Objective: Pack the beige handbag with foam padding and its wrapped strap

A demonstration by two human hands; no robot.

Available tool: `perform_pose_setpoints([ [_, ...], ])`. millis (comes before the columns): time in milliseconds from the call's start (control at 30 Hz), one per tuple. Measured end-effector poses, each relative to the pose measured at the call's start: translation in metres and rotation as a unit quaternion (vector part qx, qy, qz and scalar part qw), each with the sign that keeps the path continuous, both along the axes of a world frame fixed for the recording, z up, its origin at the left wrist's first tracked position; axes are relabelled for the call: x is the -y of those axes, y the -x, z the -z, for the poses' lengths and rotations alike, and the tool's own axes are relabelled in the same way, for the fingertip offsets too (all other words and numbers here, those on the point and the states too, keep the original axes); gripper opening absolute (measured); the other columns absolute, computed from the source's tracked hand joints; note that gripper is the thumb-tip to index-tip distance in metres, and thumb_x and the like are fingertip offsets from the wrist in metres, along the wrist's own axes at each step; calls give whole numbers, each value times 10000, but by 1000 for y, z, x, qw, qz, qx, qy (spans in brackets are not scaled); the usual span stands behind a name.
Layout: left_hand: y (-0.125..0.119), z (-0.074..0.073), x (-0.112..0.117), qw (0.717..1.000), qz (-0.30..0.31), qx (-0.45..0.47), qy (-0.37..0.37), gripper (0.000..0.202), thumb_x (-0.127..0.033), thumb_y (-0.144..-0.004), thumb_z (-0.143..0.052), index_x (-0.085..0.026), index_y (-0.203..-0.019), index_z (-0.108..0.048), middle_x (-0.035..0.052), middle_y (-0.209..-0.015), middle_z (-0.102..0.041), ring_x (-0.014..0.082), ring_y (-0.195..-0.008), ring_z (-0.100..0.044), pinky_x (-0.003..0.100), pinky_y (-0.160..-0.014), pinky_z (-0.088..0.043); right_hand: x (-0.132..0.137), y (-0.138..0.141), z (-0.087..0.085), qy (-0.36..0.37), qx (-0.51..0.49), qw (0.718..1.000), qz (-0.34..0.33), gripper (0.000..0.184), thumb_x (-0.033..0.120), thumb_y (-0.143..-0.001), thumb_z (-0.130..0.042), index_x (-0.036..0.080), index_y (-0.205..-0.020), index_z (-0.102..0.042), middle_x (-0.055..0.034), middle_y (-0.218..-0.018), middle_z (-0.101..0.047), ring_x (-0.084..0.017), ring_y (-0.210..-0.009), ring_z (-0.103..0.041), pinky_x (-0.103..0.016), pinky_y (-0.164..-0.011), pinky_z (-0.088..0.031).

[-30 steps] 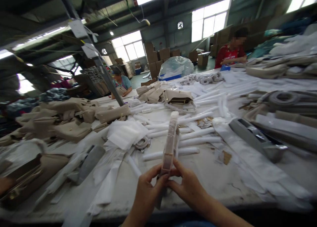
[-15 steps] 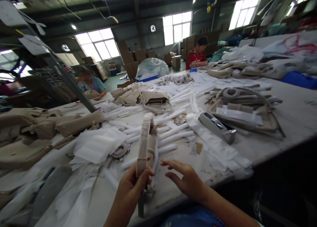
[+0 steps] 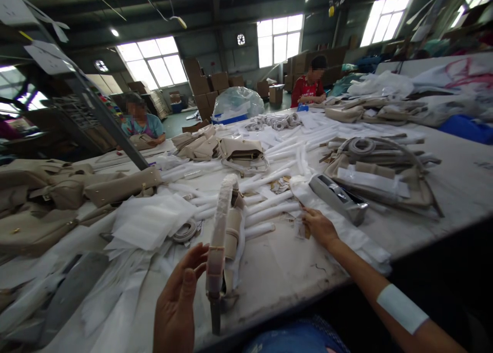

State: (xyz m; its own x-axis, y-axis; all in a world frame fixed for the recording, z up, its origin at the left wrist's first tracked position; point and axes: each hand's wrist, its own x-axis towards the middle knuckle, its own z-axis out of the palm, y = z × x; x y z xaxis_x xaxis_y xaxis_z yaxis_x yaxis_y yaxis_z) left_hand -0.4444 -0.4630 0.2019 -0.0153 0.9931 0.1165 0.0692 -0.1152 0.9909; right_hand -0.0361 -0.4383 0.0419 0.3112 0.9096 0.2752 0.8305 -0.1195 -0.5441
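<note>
My left hand (image 3: 181,296) is near the table's front edge and holds a beige bag handle (image 3: 221,224) upright. The handle is wrapped in white foam, and my fingers close against its lower end. My right hand (image 3: 318,224) is stretched out to the right over the table (image 3: 285,271). Its fingers are bent together on the edge of a long white foam strip (image 3: 346,235), beside brown paper scraps. A grey tape dispenser (image 3: 339,198) lies just beyond that hand.
White foam tubes (image 3: 265,201) and a stack of foam sheets (image 3: 150,222) cover the middle of the table. Beige bags (image 3: 46,199) pile up at the left under a slanted metal pole (image 3: 103,117). Two other people (image 3: 308,86) (image 3: 140,122) work at the far side.
My right hand let go of the handle and reached out to the right onto the foam strip. My left hand alone now holds the handle. The view swung to the right.
</note>
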Motion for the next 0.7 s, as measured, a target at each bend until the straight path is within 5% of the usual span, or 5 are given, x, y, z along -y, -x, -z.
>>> perform_pose_setpoints([
  [167, -11, -23, 31, 984, -91, -71, -135, 262, -445, -899, -614, -278, -1069, -724, 24, -1076, -737, 241, -985, -683, 355, -909, -556, -4, -8, -23, -22, -12, 1000, -11, 137, 260, -808, -586, 238, -763, -713, -86, -1229, -685, -308, -1175, -600, -451, -1024, -460],
  [300, -29, -35, 41, 973, 40, -88, -209, 165, -352, -907, -617, -309, -985, -755, 29, -925, -757, 229, -820, -704, 356, -798, -588, -3, -6, -60, -50, -84, 995, 0, 186, 408, -817, -618, 254, -824, -722, -55, -1232, -688, -276, -1133, -632, -427, -1048, -430],
  [467, -74, -32, 17, 954, 232, -100, -160, 253, -273, -923, -596, -252, -1149, -707, 66, -1063, -738, 197, -914, -701, 306, -831, -583, 7, 21, -124, -54, -290, 953, -69, 300, 519, -809, -670, 226, -748, -690, -60, -1324, -641, -310, -1249, -557, -460, -1131, -319],
  [567, -106, -24, -1, 959, 249, -72, -119, 326, -292, -930, -582, -234, -1244, -646, 90, -1247, -672, 220, -1045, -670, 341, -875, -580, 18, 44, -158, -54, -374, 918, -118, 380, 579, -792, -698, 205, -726, -677, -78, -1379, -598, -340, -1322, -481, -482, -1148, -285],
  [700, -137, -12, -20, 952, 218, -116, -182, 401, -279, -894, -641, -253, -1292, -602, 82, -1334, -623, 263, -1235, -565, 427, -991, -516, 32, 70, -181, -32, -381, 907, -176, 372, 563, -795, -725, 200, -724, -683, -81, -1408, -573, -339, -1330, -469, -498, -1168, -241],
])
